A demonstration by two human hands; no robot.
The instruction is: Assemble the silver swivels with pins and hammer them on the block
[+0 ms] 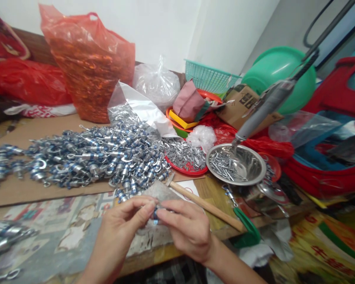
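My left hand (126, 221) and my right hand (186, 227) meet near the table's front edge, fingertips pinched round a small blue and silver metal part (155, 215). The fingers cover most of that part. Behind them spreads a large pile of blue and silver metal fittings (91, 156) with rings and hooks, on brown cardboard (77, 191). A hammer with a wooden handle (207, 206) lies just right of my hands. Beyond it are a red plate (192, 172) heaped with small metal pieces and a steel bowl (254, 165) holding metal pins.
More fittings (6, 236) lie at the left front. A grey electric tool (263, 104) hangs over the bowl. Bags, including a red one (88, 63), line the wall. A green strap (247, 225) hangs at the table edge, and a green basin (284, 79) stands at the back right.
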